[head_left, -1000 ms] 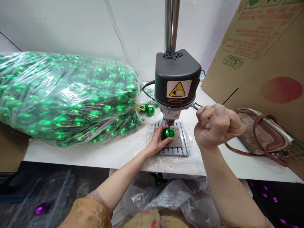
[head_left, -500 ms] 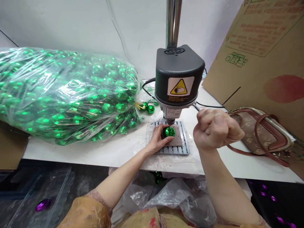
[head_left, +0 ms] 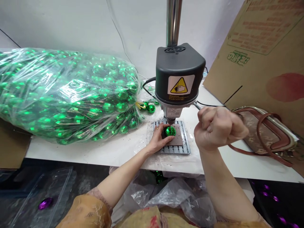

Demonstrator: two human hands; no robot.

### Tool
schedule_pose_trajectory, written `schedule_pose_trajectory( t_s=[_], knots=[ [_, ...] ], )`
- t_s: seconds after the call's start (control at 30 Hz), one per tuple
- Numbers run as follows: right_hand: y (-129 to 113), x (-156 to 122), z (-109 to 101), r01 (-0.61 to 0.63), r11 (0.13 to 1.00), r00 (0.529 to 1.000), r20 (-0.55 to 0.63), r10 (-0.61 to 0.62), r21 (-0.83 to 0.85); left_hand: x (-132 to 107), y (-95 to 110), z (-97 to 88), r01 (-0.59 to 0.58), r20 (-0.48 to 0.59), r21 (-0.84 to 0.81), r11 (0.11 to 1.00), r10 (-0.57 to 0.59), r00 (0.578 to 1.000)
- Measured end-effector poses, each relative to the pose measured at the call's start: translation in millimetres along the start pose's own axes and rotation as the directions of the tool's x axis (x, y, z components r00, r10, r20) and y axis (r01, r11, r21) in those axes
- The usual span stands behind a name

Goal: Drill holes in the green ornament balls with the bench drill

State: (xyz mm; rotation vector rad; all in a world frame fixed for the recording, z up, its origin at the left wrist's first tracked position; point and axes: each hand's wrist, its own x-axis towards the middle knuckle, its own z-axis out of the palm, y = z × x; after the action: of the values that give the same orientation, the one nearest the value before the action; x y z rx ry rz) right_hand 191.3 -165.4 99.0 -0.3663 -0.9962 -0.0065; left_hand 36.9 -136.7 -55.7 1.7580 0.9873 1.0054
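Just under the fingers (head_left: 159, 127) of the left hand (head_left: 158, 138), a shiny green bauble (head_left: 170, 131) sits on a brown pad (head_left: 177, 141) atop a slotted metal plate (head_left: 174, 148). Those fingers are curled against its side, directly beneath the spindle (head_left: 170, 120) of a bench drill (head_left: 180, 76). To their right, the right hand (head_left: 219, 128) is clamped in a fist around the lever (head_left: 197, 105). Well left of them, a clear bag of green baubles (head_left: 66, 91) lies on the table (head_left: 95, 156); a brown-trimmed handbag (head_left: 266, 134) lies beyond the fist.
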Motion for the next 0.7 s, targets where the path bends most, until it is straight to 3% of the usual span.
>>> schedule_pose_trajectory(
  t_s=[0.07,0.17,0.27,0.37,0.4,0.47,0.53,0.6,0.67,0.7],
  knots=[
    [-5.0,18.1,11.4,-0.147,0.987,0.988,-0.059,0.144,-0.059,0.1,0.5,1.9,0.009,-0.008,-0.049,0.999,-0.009,1.000],
    [-8.2,44.4,24.4,-0.355,0.928,0.935,-0.045,0.352,-0.117,-2.0,2.8,6.0,0.014,-0.069,-0.158,0.987,-0.025,0.997],
    [-7.6,56.5,29.1,-0.406,0.908,0.914,-0.029,0.405,-0.102,-13.7,8.7,6.6,0.000,-0.221,-0.104,0.995,-0.023,0.975],
    [-6.5,55.7,29.0,-0.381,0.918,0.924,-0.021,0.381,-0.108,-44.0,14.5,0.2,-0.097,-0.338,0.130,0.987,0.136,0.931],
    [-6.3,54.4,28.7,-0.374,0.921,0.927,-0.018,0.374,-0.109,-58.6,15.3,-3.2,-0.176,-0.309,0.207,0.962,0.235,0.921],
    [-5.5,52.6,27.9,-0.368,0.923,0.930,-0.014,0.369,-0.110,-92.8,14.3,-10.3,-0.379,-0.137,0.332,0.864,0.441,0.887],
    [-4.3,52.4,27.2,-0.361,0.927,0.932,-0.016,0.362,-0.104,-129.7,9.9,-16.4,-0.547,0.082,0.455,0.702,0.579,0.811],
    [-2.9,53.1,26.7,-0.356,0.931,0.934,-0.023,0.355,-0.083,-163.3,3.9,-20.9,-0.613,0.252,0.585,0.531,0.600,0.759],
    [-1.9,53.9,26.3,-0.353,0.934,0.936,-0.035,0.351,-0.058,-186.7,-1.9,-24.9,-0.605,0.340,0.662,0.443,0.542,0.769],
    [-1.6,54.0,26.3,-0.353,0.934,0.936,-0.039,0.351,-0.051,-192.5,-4.1,-27.4,-0.598,0.359,0.668,0.442,0.512,0.780]
  ],
)
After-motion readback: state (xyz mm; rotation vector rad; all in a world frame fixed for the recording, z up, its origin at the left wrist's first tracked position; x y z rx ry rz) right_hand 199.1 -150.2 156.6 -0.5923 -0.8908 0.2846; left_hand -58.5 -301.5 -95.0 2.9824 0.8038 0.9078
